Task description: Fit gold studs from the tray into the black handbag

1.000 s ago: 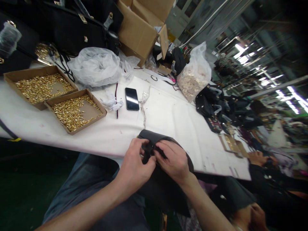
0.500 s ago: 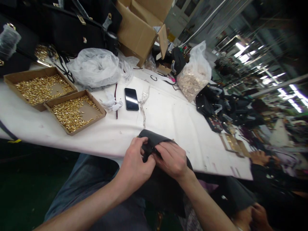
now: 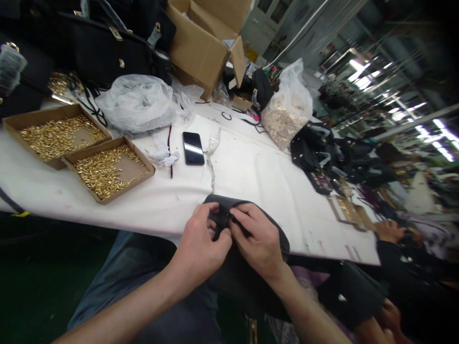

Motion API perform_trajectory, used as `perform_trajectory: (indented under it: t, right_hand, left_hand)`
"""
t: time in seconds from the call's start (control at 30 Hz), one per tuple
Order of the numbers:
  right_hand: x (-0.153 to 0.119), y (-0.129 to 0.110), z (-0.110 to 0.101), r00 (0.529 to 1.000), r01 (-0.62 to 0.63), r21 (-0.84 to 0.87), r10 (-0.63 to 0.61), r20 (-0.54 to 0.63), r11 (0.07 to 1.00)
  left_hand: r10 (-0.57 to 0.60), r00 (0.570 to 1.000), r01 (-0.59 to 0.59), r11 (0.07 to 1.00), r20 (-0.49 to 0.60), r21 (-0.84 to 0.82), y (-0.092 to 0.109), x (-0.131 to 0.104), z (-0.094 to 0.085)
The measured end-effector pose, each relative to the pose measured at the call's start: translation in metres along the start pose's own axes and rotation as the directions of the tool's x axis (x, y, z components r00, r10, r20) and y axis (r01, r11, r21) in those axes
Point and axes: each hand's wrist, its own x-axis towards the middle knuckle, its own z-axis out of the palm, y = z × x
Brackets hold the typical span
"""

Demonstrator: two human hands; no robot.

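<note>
At the front edge of the table, a black leather-like bag (image 3: 247,282) is bent up over the edge and hangs down across my lap. My left hand (image 3: 206,236) grips its upper part from the left, fingers curled round the material. On the other side, my right hand (image 3: 256,239) has its thumb and fingers pinched together on the same part, close to the left fingertips. A small dark piece shows between the two hands, too small to name. A gold-coloured fitting (image 3: 253,327) shows low down, below the bag.
Two cardboard trays (image 3: 107,196) (image 3: 34,152) of small gold metal pieces stand at left. A phone (image 3: 193,149), a clear plastic bundle (image 3: 138,102) and a bag of beige pieces (image 3: 287,114) lie farther back. Black handbags (image 3: 107,52) crowd the back left. A co-worker's hands (image 3: 389,231) are at right.
My right hand has shifted its grip; its fingers now pinch nearer the left fingertips, and the flap they covered lies lower. The view has moved slightly.
</note>
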Motion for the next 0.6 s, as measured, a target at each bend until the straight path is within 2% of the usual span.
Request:
perform_trajectory:
  t: [0.13, 0.2, 0.3, 0.43, 0.6]
  right_hand:
    - [-0.006, 0.0, -0.002, 0.993, 0.007, -0.02, -0.01, -0.116, 1.0]
    - [-0.008, 0.002, -0.002, 0.991, -0.004, -0.054, -0.003, -0.132, 0.999]
    - [-0.009, 0.006, -0.001, 0.987, 0.058, -0.092, -0.071, -0.145, 0.994]
    - [-0.006, 0.012, -0.001, 0.984, 0.165, -0.067, -0.168, -0.054, 0.984]
    - [0.008, 0.021, -0.007, 0.993, 0.111, 0.059, -0.114, 0.036, 0.992]
  left_hand:
    - [-0.01, 1.0, 0.01, 1.0, -0.001, 0.023, 0.006, -0.002, 0.003]
    - [0.015, 1.0, -0.014, 0.998, -0.019, 0.063, 0.005, -0.002, 0.003]
    - [0.069, 0.997, -0.064, 0.992, -0.044, 0.105, -0.001, 0.001, 0.002]
    - [0.109, 0.992, -0.098, 0.983, -0.066, 0.157, -0.007, 0.004, -0.002]
    - [0.143, 0.989, -0.133, 0.969, -0.033, 0.208, 0.003, 0.014, -0.009]
